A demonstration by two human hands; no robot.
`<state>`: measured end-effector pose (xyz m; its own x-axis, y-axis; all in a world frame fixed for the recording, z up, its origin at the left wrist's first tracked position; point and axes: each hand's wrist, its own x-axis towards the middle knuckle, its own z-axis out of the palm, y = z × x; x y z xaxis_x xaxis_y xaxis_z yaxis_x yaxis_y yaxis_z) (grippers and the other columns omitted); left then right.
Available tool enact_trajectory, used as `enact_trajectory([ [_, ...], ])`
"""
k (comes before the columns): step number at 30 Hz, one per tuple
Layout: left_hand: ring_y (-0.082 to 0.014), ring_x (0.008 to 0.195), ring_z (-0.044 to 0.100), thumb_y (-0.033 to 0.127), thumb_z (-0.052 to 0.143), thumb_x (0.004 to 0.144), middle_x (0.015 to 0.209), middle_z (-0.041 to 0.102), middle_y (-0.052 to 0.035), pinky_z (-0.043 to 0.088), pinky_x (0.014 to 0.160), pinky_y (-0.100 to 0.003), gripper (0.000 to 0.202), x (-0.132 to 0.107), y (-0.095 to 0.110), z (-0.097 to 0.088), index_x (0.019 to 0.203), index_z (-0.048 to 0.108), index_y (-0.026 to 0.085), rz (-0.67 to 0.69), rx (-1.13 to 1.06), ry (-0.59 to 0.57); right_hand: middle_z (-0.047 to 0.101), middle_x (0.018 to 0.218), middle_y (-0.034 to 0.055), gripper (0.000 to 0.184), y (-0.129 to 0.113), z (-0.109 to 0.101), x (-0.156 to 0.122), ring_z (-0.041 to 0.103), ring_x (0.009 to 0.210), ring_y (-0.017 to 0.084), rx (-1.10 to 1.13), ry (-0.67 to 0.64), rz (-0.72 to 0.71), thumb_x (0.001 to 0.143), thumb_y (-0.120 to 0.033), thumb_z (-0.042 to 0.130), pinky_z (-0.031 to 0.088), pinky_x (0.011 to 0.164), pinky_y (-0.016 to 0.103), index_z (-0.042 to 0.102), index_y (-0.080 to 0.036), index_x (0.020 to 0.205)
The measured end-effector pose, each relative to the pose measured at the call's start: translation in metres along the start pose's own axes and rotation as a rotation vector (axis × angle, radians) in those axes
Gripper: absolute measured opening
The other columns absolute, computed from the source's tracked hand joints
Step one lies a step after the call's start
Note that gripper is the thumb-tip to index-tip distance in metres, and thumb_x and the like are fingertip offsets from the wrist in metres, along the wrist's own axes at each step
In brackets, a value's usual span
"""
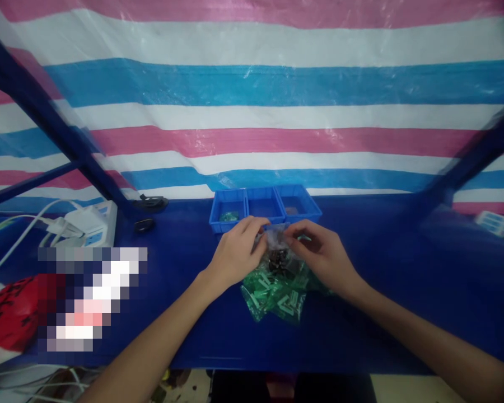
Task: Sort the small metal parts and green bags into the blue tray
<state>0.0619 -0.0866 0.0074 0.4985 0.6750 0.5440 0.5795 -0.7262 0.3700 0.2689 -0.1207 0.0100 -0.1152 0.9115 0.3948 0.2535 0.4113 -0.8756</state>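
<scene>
Between my two hands is a small clear plastic bag [276, 238] with dark little parts [278, 260] in its lower end. My left hand [240, 249] pinches the bag's left upper edge between thumb and fingers. On the other side, my right hand [319, 252] is closed on the right upper edge. Below and partly behind the clear bag lie several green plastic packets [273, 294] with pale pieces inside. The fingertips of both hands cover part of the clear bag's top.
A blue three-compartment tray [265, 204] stands behind my hands, with a green packet [229, 216] in its left compartment. On the blue table [176, 313], a white power strip [103, 224] with cables, a black object [145, 225] and a red bag [14, 313] lie left.
</scene>
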Motion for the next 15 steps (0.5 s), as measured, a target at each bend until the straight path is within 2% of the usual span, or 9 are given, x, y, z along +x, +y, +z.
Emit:
enact_trajectory([
  [5, -0.0160, 0.089, 0.062, 0.012, 0.050, 0.096, 0.102, 0.062, -0.0043, 0.052, 0.079, -0.031, 0.020, 0.0018, 0.0002, -0.0009, 0.113, 0.057, 0.020, -0.012, -0.134, 0.035, 0.069, 0.093, 0.0025, 0.008, 0.0014, 0.0008, -0.0027, 0.062, 0.078, 0.016, -0.097, -0.015, -0.048, 0.090, -0.022, 0.061, 0.050, 0.069, 0.029, 0.067, -0.022, 0.096],
  [10, -0.0143, 0.084, 0.059, 0.010, 0.053, 0.093, 0.097, 0.059, -0.0032, 0.050, 0.076, -0.029, 0.012, 0.0025, -0.0002, -0.0016, 0.100, 0.058, 0.019, 0.000, -0.137, 0.047, 0.070, 0.095, 0.0022, 0.011, 0.0024, 0.0012, -0.0032, 0.065, 0.081, 0.016, -0.108, -0.029, -0.069, 0.090, -0.019, 0.060, 0.052, 0.071, 0.030, 0.067, -0.022, 0.097],
  [15, -0.0132, 0.080, 0.057, 0.011, 0.052, 0.093, 0.096, 0.057, -0.0027, 0.050, 0.073, -0.028, 0.010, 0.0031, 0.0014, -0.0024, 0.096, 0.058, 0.019, 0.021, -0.130, 0.066, 0.071, 0.094, 0.0028, 0.010, 0.0021, 0.0013, -0.0035, 0.068, 0.085, 0.018, -0.057, -0.028, -0.048, 0.090, -0.021, 0.060, 0.053, 0.075, 0.032, 0.067, -0.022, 0.098],
])
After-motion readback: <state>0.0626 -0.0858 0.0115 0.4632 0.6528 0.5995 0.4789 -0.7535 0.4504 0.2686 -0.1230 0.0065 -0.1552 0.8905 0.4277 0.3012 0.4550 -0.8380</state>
